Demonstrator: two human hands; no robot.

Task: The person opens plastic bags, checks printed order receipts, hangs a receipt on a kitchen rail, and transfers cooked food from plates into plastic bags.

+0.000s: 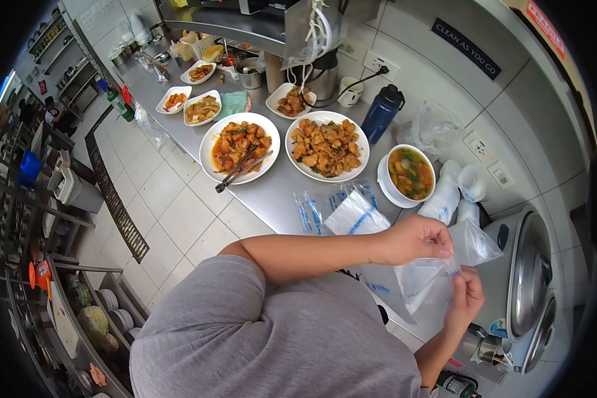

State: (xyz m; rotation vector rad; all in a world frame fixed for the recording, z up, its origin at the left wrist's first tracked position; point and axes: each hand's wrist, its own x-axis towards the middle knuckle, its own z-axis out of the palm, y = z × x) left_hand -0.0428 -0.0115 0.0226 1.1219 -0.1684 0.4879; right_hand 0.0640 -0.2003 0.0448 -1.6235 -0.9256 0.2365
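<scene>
My left hand (418, 240) reaches across from the left, its fingers pinched on the edge of a clear plastic bag (423, 278). Just below it, my right hand (466, 297) pinches the same bag near its upper edge. The bag hangs thin and partly see-through between and beside the hands. Flat stacks of plastic bags (358, 215) with blue print lie on the steel counter close to my left forearm. A white bowl of vegetable soup (410, 174) stands on a plate beyond my left hand.
Large plates of saucy chicken (240, 147) and fried chicken pieces (326, 146) sit along the counter, with tongs (241, 171) on the first. A blue bottle (382, 114) stands by the wall. At the right is a big lidded metal pot (530, 272). Rolled plastic bags (444, 192) lie nearby.
</scene>
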